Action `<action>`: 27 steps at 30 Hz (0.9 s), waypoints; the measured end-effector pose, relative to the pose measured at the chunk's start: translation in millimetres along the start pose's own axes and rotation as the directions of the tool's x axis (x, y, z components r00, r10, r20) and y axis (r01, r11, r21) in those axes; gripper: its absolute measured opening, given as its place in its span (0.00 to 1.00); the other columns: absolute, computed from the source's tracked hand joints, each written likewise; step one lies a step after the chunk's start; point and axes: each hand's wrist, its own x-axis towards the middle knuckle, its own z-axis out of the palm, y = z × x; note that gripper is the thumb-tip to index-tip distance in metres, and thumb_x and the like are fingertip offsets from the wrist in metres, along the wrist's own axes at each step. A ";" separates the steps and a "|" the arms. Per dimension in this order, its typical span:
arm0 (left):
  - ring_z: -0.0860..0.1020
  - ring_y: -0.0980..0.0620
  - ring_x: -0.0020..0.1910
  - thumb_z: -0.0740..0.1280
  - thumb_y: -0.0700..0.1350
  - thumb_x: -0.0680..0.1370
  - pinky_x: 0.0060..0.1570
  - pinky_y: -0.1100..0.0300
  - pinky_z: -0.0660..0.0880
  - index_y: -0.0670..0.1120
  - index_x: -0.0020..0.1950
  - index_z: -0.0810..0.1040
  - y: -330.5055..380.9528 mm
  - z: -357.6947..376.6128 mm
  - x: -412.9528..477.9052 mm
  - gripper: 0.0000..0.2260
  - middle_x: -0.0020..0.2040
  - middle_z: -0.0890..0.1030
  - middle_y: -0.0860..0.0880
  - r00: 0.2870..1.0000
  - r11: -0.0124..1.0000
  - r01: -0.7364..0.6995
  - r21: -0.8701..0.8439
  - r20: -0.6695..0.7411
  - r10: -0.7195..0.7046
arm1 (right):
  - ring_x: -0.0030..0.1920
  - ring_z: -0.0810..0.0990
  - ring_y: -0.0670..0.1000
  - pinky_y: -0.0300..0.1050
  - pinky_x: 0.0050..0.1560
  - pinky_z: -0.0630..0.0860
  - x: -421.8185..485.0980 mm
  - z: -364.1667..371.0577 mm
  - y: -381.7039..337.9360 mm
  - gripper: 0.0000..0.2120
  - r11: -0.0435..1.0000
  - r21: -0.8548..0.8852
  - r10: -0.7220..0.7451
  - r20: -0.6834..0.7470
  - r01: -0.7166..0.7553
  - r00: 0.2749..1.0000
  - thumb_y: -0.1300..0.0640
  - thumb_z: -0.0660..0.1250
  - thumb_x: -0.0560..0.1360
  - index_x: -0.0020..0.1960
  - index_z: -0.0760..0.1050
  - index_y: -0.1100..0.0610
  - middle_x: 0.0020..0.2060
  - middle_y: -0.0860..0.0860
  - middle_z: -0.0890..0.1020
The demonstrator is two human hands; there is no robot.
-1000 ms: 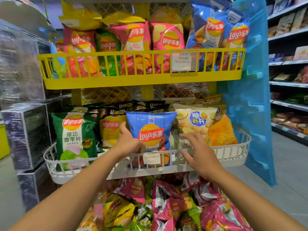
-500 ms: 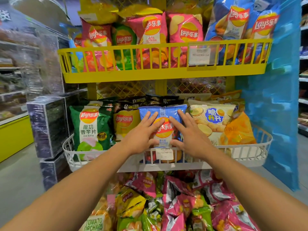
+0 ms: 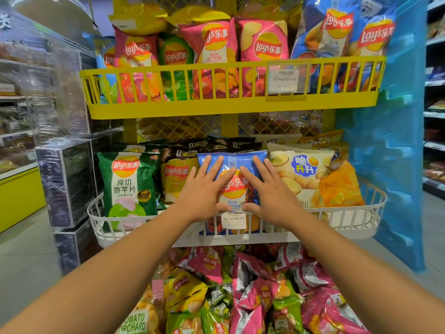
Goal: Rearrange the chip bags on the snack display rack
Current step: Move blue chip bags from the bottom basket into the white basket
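Observation:
A blue Lay's chip bag stands upright in the middle of the white basket, behind a price tag. My left hand and my right hand both lie flat on its front, fingers spread, thumbs near the basket rim. Neither hand grips the bag. To its left stand a yellow Lay's bag and a green bag. On its right are a cream bag and an orange bag. Black bags lean behind.
Above hangs a yellow basket with pink, green and blue Lay's bags. Below, a bottom tier holds several pink, green and yellow bags in a heap. Wrapped boxes stand at the left, a blue panel at the right.
My hands have come in from the bag's two sides onto its front and now lie flat there. The view has drawn closer to the rack.

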 end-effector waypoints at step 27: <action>0.47 0.38 0.80 0.39 0.72 0.77 0.73 0.30 0.47 0.57 0.81 0.53 31.7 23.9 9.1 0.35 0.82 0.52 0.44 0.987 0.997 0.048 0.055 -0.158 -0.039 | 0.79 0.35 0.58 0.56 0.77 0.40 -7.2 -10.8 135.1 0.35 0.994 -0.112 0.031 0.197 -0.009 0.980 0.34 0.51 0.80 0.80 0.38 0.42 0.80 0.54 0.37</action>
